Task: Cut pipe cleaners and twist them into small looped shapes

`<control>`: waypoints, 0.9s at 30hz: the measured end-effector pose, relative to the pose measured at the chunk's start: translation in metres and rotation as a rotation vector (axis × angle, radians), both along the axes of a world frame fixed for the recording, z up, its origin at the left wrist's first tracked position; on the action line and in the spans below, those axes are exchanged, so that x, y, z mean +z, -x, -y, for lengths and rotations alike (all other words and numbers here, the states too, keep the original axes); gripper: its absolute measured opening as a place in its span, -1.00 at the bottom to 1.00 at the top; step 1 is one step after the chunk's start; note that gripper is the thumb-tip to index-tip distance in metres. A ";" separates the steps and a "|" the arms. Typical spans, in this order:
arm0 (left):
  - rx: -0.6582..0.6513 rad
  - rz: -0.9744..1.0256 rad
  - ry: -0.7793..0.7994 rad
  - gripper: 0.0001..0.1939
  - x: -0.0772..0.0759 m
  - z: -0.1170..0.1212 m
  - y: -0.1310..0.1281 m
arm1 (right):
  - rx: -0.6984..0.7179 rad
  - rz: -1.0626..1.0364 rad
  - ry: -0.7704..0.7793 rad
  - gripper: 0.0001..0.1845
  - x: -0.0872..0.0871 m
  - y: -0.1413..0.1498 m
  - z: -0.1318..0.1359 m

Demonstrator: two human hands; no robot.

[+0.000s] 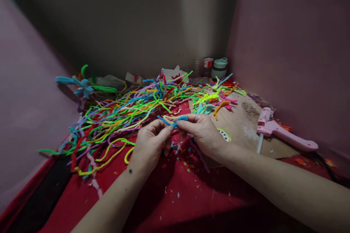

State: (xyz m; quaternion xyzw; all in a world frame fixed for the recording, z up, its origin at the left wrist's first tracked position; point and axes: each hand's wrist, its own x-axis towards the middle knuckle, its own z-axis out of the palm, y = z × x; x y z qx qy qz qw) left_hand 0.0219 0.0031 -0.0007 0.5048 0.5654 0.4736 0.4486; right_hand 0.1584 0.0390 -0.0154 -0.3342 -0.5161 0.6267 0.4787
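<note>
Between my two hands is a blue pipe cleaner [176, 123], bent into a small shape, held above the red cloth [164, 196]. My left hand [150, 140] pinches its left side between thumb and forefinger. From the right, my right hand [202, 133] grips the same piece with thumb and forefinger, the other fingers curled beneath. The fingertips hide part of the blue shape. Just behind my hands spreads a large heap of colourful pipe cleaners [128, 111] in green, yellow, orange, red, purple and blue.
A pink glue gun [287, 136] lies at the right on a cardboard sheet [240, 116]. Short bent pipe cleaner pieces [210, 98] rest on the cardboard. A lidded bottle [219, 68] stands at the back. A blue pipe cleaner flower [84, 88] sits at the far left. Walls close in both sides.
</note>
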 end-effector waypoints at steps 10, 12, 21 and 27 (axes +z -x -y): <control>0.014 -0.108 -0.131 -0.85 0.005 0.004 -0.003 | 0.059 -0.062 0.001 -0.85 -0.007 0.002 -0.001; -0.017 -0.042 -0.092 -0.87 0.004 0.004 -0.002 | 0.055 -0.052 -0.005 -0.85 -0.006 0.001 0.000; -0.061 0.304 0.126 -0.94 0.001 0.002 0.002 | 0.011 0.091 -0.121 -0.88 -0.002 0.001 0.004; -0.101 0.348 0.140 -0.94 0.002 0.002 0.004 | 0.012 0.199 -0.244 -0.88 -0.002 -0.002 0.002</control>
